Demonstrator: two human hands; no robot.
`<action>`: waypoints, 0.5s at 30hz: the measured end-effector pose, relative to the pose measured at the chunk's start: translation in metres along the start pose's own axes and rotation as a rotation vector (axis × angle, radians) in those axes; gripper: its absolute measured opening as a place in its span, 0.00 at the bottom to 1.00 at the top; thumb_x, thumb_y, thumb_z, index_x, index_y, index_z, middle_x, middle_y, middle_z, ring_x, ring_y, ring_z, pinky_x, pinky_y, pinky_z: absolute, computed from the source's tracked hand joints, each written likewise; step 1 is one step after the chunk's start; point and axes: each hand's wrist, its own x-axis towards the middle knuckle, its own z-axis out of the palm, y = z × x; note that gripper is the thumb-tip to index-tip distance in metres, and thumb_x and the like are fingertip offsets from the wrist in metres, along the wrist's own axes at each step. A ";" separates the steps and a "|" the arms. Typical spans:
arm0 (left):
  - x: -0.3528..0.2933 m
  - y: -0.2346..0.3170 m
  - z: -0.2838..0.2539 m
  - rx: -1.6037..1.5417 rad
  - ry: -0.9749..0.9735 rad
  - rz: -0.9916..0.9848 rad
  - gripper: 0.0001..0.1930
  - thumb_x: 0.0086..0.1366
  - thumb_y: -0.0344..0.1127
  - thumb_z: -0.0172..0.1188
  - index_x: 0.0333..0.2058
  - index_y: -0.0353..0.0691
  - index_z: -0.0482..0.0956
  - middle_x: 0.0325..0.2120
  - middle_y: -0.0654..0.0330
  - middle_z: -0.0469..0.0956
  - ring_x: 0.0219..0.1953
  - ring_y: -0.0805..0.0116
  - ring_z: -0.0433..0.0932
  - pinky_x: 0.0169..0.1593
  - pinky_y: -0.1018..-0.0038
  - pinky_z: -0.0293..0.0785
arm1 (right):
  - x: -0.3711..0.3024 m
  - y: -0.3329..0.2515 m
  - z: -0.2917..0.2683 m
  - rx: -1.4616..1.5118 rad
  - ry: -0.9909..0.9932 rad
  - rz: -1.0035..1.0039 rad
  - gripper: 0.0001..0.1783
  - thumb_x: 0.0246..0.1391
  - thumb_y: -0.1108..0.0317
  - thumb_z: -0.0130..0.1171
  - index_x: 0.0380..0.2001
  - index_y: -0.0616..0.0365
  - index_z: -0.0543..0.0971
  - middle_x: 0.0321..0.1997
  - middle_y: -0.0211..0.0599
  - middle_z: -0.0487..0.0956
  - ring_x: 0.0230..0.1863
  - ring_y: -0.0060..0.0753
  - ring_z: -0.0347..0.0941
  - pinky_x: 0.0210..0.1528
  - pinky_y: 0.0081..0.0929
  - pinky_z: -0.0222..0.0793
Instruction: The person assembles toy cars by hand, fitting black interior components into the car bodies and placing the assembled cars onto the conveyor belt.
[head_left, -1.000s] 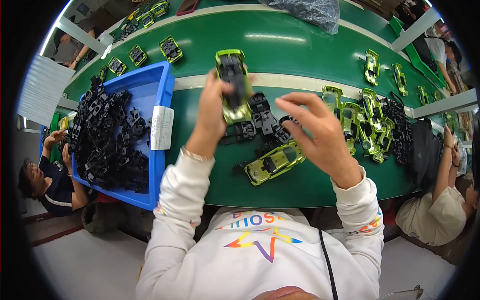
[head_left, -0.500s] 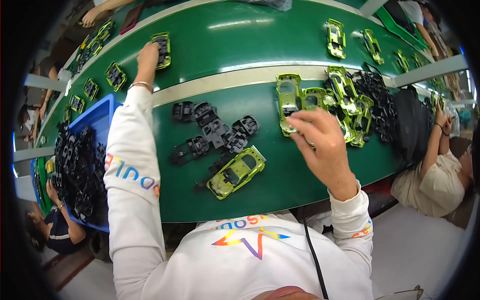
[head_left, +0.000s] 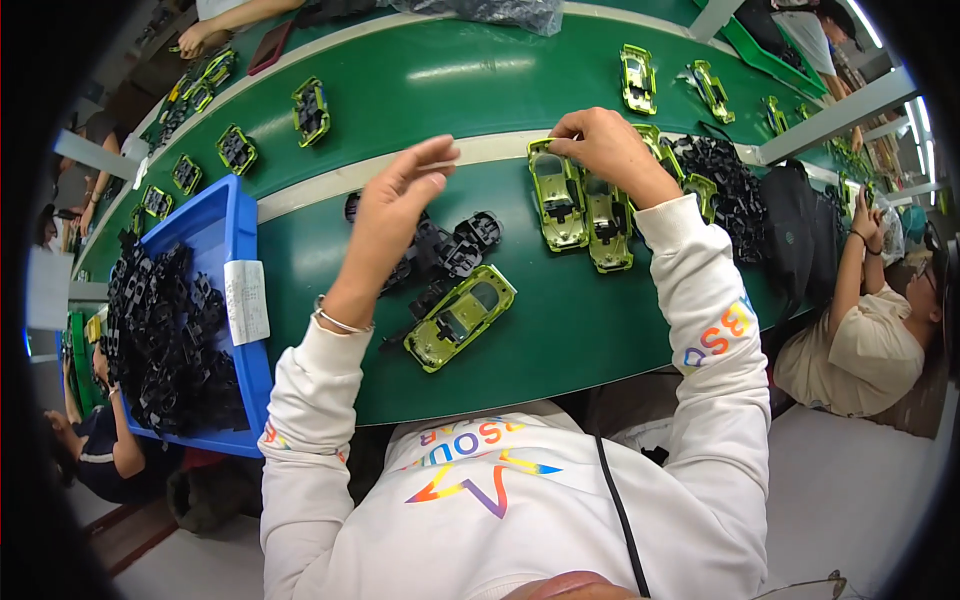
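Observation:
My right hand (head_left: 612,150) is at the far end of a lime-green toy car body shell (head_left: 558,195), thumb and fingers closed on its edge. A second green shell (head_left: 608,225) lies right beside it, partly under my wrist. My left hand (head_left: 400,195) is in the air with nothing in it, fingers stretched out, above several dark grey car chassis (head_left: 470,245) on the green table. In front of these, one more green car body (head_left: 460,318) lies tilted, with a black part at its lower left end.
A blue bin (head_left: 250,340) of black parts stands at left. Beyond a pale rail, green cars such as one car (head_left: 311,112) lie on the green surface. A black parts heap (head_left: 722,180) and a dark bag (head_left: 800,230) are at right. Other people sit around.
My left hand has let go of the car beyond the rail and come back toward me. My right hand has moved farther away onto the green shell, and the shells beside it have shifted.

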 end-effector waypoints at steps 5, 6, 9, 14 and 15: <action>-0.019 0.004 0.014 -0.124 0.038 -0.087 0.24 0.72 0.34 0.53 0.65 0.36 0.68 0.60 0.53 0.72 0.60 0.62 0.74 0.63 0.68 0.68 | -0.008 -0.023 -0.011 0.051 0.349 -0.244 0.09 0.53 0.65 0.66 0.35 0.58 0.86 0.36 0.42 0.83 0.35 0.43 0.80 0.39 0.37 0.75; -0.019 0.002 0.016 -0.113 0.025 -0.038 0.28 0.74 0.43 0.51 0.68 0.37 0.62 0.63 0.52 0.68 0.63 0.60 0.72 0.65 0.65 0.67 | -0.011 -0.037 -0.016 0.076 0.385 -0.272 0.08 0.53 0.66 0.65 0.35 0.58 0.86 0.35 0.41 0.82 0.34 0.42 0.80 0.38 0.35 0.74; -0.014 0.005 0.024 -0.310 0.029 -0.048 0.30 0.76 0.48 0.47 0.69 0.38 0.59 0.64 0.51 0.67 0.64 0.57 0.70 0.66 0.63 0.65 | -0.020 -0.075 -0.025 0.159 0.413 -0.353 0.08 0.54 0.68 0.65 0.35 0.59 0.86 0.34 0.39 0.82 0.32 0.37 0.79 0.35 0.32 0.73; -0.025 0.032 0.020 -0.689 -0.182 -0.156 0.36 0.77 0.63 0.31 0.67 0.38 0.63 0.54 0.49 0.76 0.53 0.56 0.79 0.55 0.64 0.77 | -0.020 -0.127 -0.009 0.486 0.277 -0.427 0.10 0.55 0.67 0.67 0.36 0.63 0.85 0.28 0.32 0.81 0.28 0.20 0.75 0.29 0.24 0.70; -0.029 0.033 0.017 -0.689 -0.173 -0.157 0.36 0.77 0.63 0.31 0.67 0.38 0.63 0.54 0.49 0.76 0.53 0.56 0.79 0.55 0.64 0.77 | -0.018 -0.132 -0.006 0.489 0.269 -0.431 0.10 0.55 0.67 0.67 0.36 0.63 0.85 0.28 0.32 0.81 0.28 0.20 0.75 0.29 0.24 0.70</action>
